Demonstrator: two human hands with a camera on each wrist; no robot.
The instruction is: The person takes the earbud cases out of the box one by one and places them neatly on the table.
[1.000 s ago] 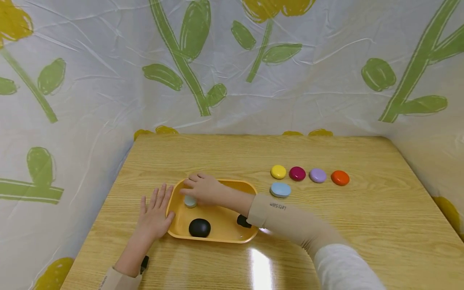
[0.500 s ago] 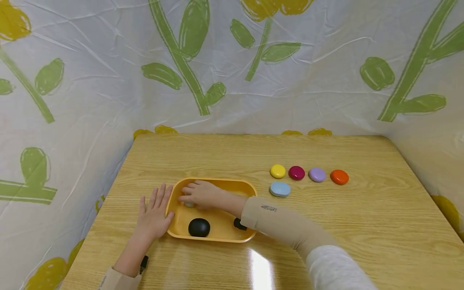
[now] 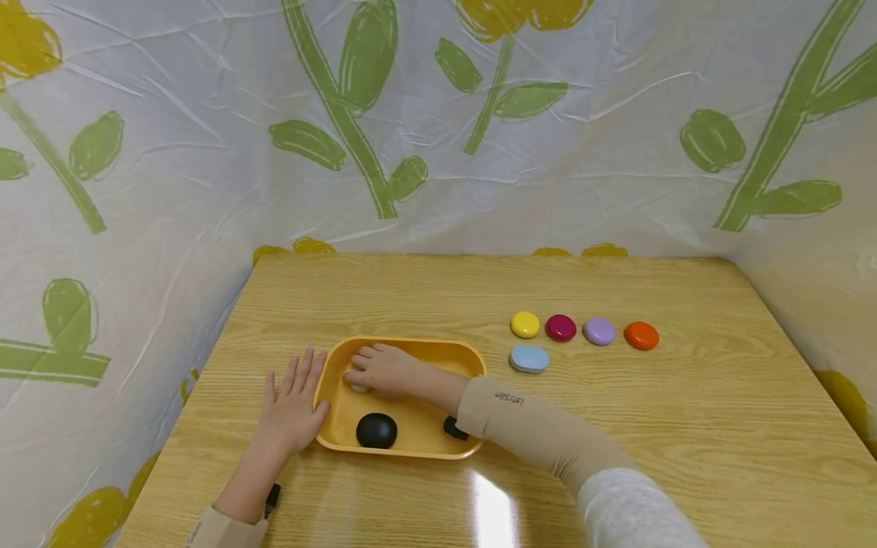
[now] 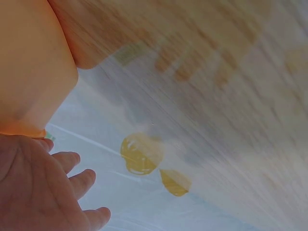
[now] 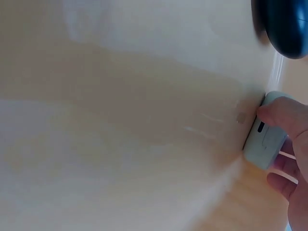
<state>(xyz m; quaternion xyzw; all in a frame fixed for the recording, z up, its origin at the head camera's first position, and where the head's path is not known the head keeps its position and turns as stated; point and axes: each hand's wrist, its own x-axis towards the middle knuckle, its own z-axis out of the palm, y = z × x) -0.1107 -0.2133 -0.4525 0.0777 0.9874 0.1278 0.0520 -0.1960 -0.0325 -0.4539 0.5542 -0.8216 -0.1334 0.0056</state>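
Observation:
A pale green rounded case (image 5: 264,147) with a small dark slot in its side is in the yellow-orange tray (image 3: 428,456), near the left end. My right hand (image 3: 392,370) reaches in from the right and grips it, thumb on one side and fingers curled round the other. From above, the hand covers most of the case. My left hand (image 3: 291,418) lies flat beside the tray's left wall, fingers spread and straight, thumb at the rim. Nearer the tray's front wall sits a smooth rounded black object (image 3: 377,431).
Right of the tray, a row of glossy round discs runs across the wooden table (image 3: 617,434): yellow (image 3: 525,325), magenta (image 3: 561,328), lilac (image 3: 599,331) and orange (image 3: 642,335). A light blue oval piece (image 3: 530,358) lies in front of the yellow one. Flower-printed sheeting (image 3: 226,152) surrounds the table.
My right hand has lowered slightly and drawn in over the pale green case, its fingers now more closed around it. The left hand and the tray have not moved.

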